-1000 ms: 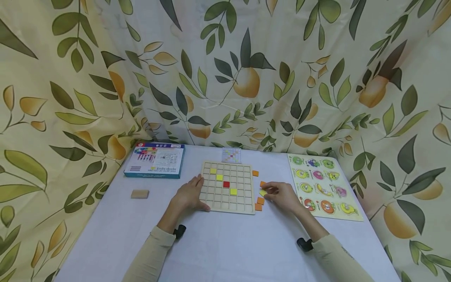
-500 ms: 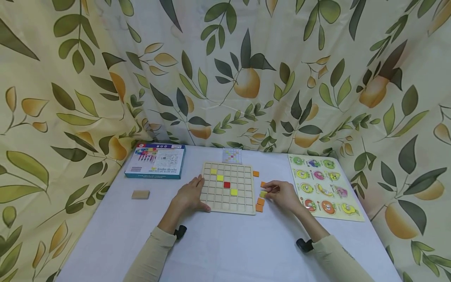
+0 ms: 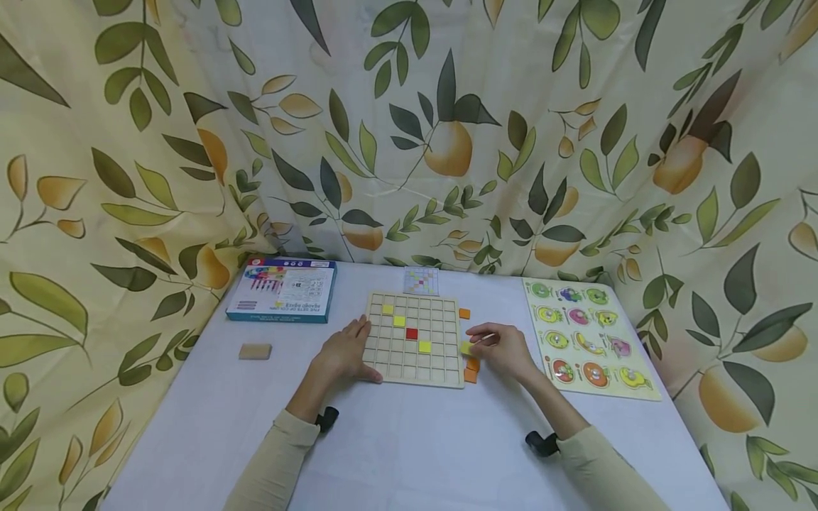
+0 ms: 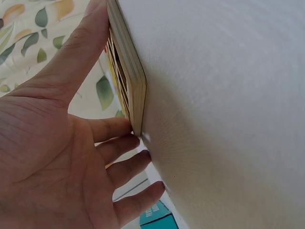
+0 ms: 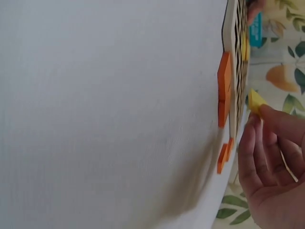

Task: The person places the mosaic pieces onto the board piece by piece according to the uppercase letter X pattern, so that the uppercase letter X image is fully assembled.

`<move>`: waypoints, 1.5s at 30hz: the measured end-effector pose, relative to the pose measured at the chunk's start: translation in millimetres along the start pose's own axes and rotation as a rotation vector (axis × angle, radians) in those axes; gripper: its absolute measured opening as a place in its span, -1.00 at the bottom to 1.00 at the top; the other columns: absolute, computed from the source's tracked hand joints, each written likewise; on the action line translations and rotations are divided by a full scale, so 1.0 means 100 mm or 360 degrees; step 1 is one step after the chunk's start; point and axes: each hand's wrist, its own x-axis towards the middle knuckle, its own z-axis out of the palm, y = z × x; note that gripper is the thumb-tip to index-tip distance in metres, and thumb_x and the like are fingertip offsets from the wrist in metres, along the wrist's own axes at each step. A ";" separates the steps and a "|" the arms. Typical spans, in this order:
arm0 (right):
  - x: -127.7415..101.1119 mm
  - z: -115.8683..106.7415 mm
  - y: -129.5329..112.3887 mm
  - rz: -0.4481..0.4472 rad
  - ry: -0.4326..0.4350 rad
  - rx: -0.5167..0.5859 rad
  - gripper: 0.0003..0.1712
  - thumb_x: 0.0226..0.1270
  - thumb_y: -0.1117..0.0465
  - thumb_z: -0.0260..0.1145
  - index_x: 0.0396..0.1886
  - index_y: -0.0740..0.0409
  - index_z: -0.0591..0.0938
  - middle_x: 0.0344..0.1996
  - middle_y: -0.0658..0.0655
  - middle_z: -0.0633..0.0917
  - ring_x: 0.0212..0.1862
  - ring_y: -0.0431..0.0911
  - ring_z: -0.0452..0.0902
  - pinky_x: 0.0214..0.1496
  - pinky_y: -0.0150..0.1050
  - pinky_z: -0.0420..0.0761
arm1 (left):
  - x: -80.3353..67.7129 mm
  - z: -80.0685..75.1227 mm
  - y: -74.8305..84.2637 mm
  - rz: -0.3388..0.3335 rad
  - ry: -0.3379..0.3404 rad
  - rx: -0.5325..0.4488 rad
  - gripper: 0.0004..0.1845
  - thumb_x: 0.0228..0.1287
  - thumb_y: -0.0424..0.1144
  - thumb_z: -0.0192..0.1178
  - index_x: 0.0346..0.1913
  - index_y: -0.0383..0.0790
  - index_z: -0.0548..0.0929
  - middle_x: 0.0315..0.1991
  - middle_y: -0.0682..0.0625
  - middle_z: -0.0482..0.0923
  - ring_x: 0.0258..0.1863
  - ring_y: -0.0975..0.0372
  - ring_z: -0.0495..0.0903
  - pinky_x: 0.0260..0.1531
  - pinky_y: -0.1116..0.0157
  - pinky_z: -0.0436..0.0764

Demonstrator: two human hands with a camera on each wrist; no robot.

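Observation:
A pale wooden grid board (image 3: pixel 441 319) lies flat on the white table, with several yellow tiles (image 3: pixel 424 347) and a red tile (image 3: pixel 412 333) set diagonally in its squares. My left hand (image 3: pixel 343 356) rests at the board's left side, fingers spread. In the left wrist view, its thumb and some fingertips touch the edge of the board (image 4: pixel 131 81). Just off the board's right edge, my right hand (image 3: pixel 508 351) pinches a yellow square tile (image 5: pixel 255 101) between thumb and finger. Orange tiles (image 3: pixel 471 364) lie beside and below that hand.
A small patterned card (image 3: pixel 421 281) lies behind the board. To the left are a blue box (image 3: pixel 281 291) and a small wooden block (image 3: pixel 255 352). A fruit picture board (image 3: pixel 578 362) lies on the right, near my right forearm. A leaf-print curtain (image 3: pixel 409 213) hangs behind.
My right hand has lifted the yellow tile from among the orange tiles and moved it left toward the board's right edge. My left hand stays in place.

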 end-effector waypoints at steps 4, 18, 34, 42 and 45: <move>0.00 0.07 -0.06 -0.0001 -0.0019 0.0023 -0.65 0.20 0.33 0.59 0.01 0.12 0.80 -0.20 0.04 0.80 -0.22 -0.05 0.73 -0.25 -0.32 0.71 | 0.00 0.00 0.00 0.0004 0.0007 -0.0005 0.36 -0.09 0.21 0.65 0.64 -0.34 0.12 0.68 -0.23 -0.02 0.65 -0.08 0.03 0.54 -0.08 0.22; 0.05 0.35 -0.20 -0.0033 -0.0109 0.0114 -0.69 0.17 0.38 0.60 -0.07 0.13 0.82 -0.24 0.06 0.81 -0.26 -0.07 0.73 -0.31 -0.30 0.68 | 0.01 0.01 -0.01 -0.0008 -0.0007 -0.0002 0.36 -0.09 0.23 0.65 0.65 -0.34 0.11 0.68 -0.23 -0.02 0.65 -0.08 0.02 0.55 -0.06 0.21; 0.03 0.55 -0.22 -0.0054 -0.0127 0.0048 -0.70 0.16 0.42 0.57 -0.10 0.10 0.82 -0.29 0.00 0.81 -0.31 -0.16 0.71 -0.26 -0.35 0.68 | -0.01 -0.01 0.01 -0.0001 -0.0011 -0.0002 0.35 -0.09 0.21 0.65 0.64 -0.35 0.12 0.67 -0.24 0.00 0.65 -0.08 0.04 0.54 -0.07 0.22; 0.01 0.56 -0.21 -0.0111 -0.0133 -0.0052 -0.75 0.19 0.39 0.56 -0.16 0.05 0.82 -0.36 -0.10 0.78 -0.30 -0.20 0.69 -0.23 -0.33 0.68 | -0.02 -0.01 0.02 -0.0004 -0.0001 -0.0009 0.35 -0.10 0.21 0.66 0.64 -0.36 0.12 0.67 -0.24 -0.01 0.65 -0.08 0.04 0.55 -0.07 0.21; 0.01 0.55 -0.21 -0.0124 -0.0154 -0.0057 -0.78 0.22 0.41 0.54 -0.18 0.08 0.82 -0.38 -0.10 0.78 -0.31 -0.20 0.68 -0.26 -0.34 0.67 | -0.02 -0.02 0.02 -0.0006 0.0002 -0.0013 0.36 -0.10 0.20 0.66 0.64 -0.36 0.13 0.67 -0.24 -0.01 0.65 -0.09 0.03 0.55 -0.07 0.21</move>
